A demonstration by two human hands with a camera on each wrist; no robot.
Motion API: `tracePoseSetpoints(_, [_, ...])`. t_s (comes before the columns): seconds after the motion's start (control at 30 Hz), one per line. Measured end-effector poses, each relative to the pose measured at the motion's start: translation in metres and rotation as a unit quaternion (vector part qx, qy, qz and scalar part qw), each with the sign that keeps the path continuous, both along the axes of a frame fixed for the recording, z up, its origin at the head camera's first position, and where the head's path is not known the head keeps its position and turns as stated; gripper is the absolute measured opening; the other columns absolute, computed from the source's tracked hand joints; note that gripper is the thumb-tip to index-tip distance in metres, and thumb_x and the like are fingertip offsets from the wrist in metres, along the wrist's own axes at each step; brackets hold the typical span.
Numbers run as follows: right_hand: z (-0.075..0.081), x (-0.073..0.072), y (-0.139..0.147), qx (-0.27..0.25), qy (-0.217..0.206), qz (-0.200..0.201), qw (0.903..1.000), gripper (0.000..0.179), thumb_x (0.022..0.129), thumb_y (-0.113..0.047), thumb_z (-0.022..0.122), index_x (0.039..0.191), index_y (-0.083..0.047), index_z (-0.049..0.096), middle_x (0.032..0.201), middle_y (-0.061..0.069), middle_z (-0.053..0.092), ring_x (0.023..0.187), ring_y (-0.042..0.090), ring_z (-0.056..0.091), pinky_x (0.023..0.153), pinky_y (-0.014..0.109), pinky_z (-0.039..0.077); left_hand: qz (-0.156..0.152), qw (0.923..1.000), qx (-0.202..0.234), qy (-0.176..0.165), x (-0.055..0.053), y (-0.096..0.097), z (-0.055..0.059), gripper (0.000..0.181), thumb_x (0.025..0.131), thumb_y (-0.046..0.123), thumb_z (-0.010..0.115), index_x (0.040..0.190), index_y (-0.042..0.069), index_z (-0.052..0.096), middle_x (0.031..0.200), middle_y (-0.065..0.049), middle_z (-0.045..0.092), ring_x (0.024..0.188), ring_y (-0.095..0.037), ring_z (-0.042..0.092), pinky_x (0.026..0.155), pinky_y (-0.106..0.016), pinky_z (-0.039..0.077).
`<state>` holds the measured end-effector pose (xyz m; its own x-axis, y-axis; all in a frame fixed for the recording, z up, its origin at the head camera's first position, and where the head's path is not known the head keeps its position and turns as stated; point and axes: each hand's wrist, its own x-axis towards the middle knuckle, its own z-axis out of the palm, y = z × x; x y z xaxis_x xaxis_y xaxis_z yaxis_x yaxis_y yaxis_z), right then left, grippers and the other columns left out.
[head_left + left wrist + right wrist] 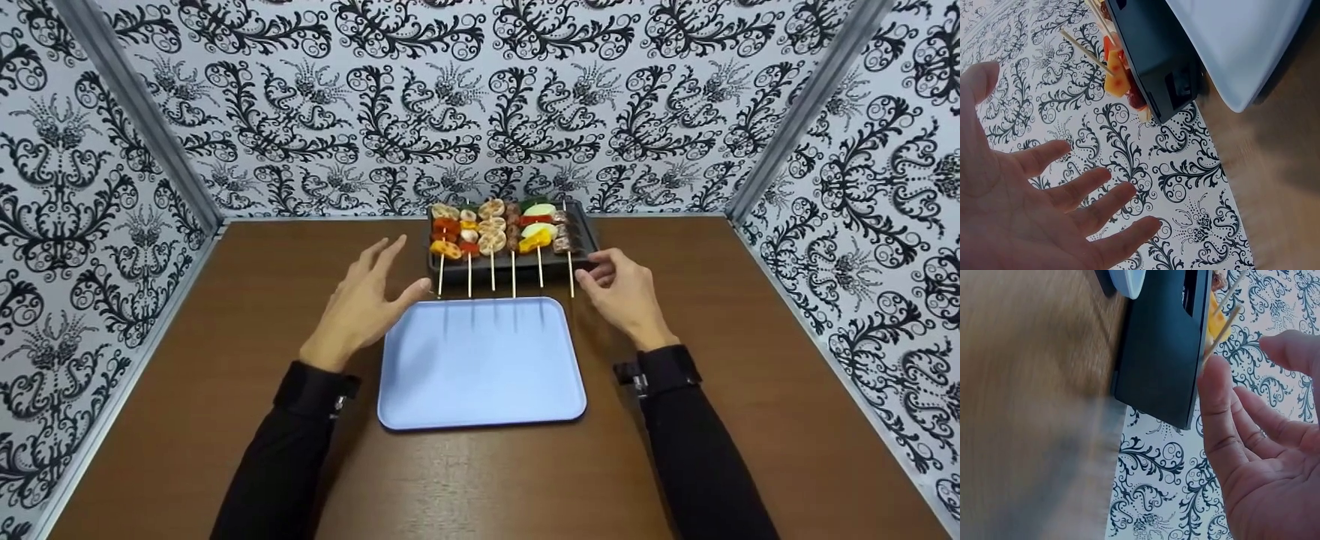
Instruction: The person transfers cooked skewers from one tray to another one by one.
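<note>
A black grill-like stand at the back of the table bears several skewers, their wooden sticks pointing toward me. On them are meat, peppers, mushrooms and pale green slices. My right hand is at the stand's front right corner, index fingertip right at its upper edge and thumb apart, close to the rightmost meat skewer. To the left of the stand, my left hand hovers with fingers spread and holds nothing. In the left wrist view that palm faces the stand's end, with a gap between.
A light blue rectangular tray lies in front of the stand, with stick shadows along its far edge. Brown wooden tabletop extends around both. Walls with a black-and-white scroll pattern enclose the back and sides.
</note>
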<state>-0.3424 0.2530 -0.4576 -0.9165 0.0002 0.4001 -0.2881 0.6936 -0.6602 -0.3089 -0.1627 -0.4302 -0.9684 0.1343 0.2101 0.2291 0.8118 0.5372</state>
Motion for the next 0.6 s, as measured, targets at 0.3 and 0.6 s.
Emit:
tracePoseSetpoints(0.3, [-0.0072, -0.0013, -0.0051, -0.049, -0.035, 0.009, 0.9981, 0.039, 0.093, -0.034, 0.075, 0.119, -0.004, 0.068, 0.090, 0.010, 0.076, 0.068, 0.016, 0.072, 0.053, 0.027, 0.065, -0.002, 1.0000, -0.008, -0.002, 0.0058, -0.0037, -0.0066, 0.082, 0.088, 0.086, 0.043, 0.157, 0.055, 0.012, 0.172, 0.000, 0.022, 0.152, -0.037, 0.035, 0.114, -0.077, 0.040])
tracePoseSetpoints(0.6, [-0.0034, -0.0024, -0.0081, -0.069, -0.055, 0.003, 0.9960, 0.039, 0.091, -0.035, 0.078, 0.113, -0.004, 0.070, 0.084, 0.010, 0.076, 0.059, 0.026, 0.074, 0.050, 0.031, 0.064, -0.012, 0.9993, -0.035, -0.006, 0.0059, -0.0051, -0.0049, 0.087, 0.089, 0.084, 0.044, 0.162, 0.041, 0.023, 0.168, -0.009, 0.031, 0.150, -0.041, 0.038, 0.113, -0.074, 0.044])
